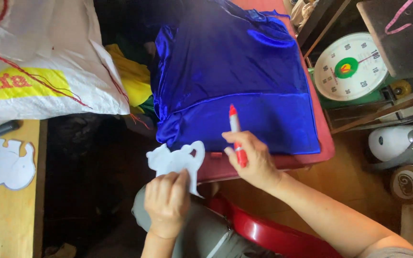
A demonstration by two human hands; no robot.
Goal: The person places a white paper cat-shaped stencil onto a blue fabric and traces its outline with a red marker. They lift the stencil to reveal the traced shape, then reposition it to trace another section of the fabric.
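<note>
My left hand [167, 204] pinches a white cardboard cut-out shaped like an animal [177, 161], holding it just off the near left corner of the folded shiny blue fabric [235, 76]. My right hand [252, 160] grips a red and white marker pen [236, 134], its red cap pointing up over the blue fabric's near edge. The fabric lies on a red stool top [323, 138] in front of me.
A white woven sack [39, 57] rests at the upper left above a wooden table [10, 215] with another white cut-out [5, 165]. Yellow cloth [132, 76] lies beside the fabric. A dial weighing scale [350, 67] stands at the right, a red plastic stool [273, 234] below me.
</note>
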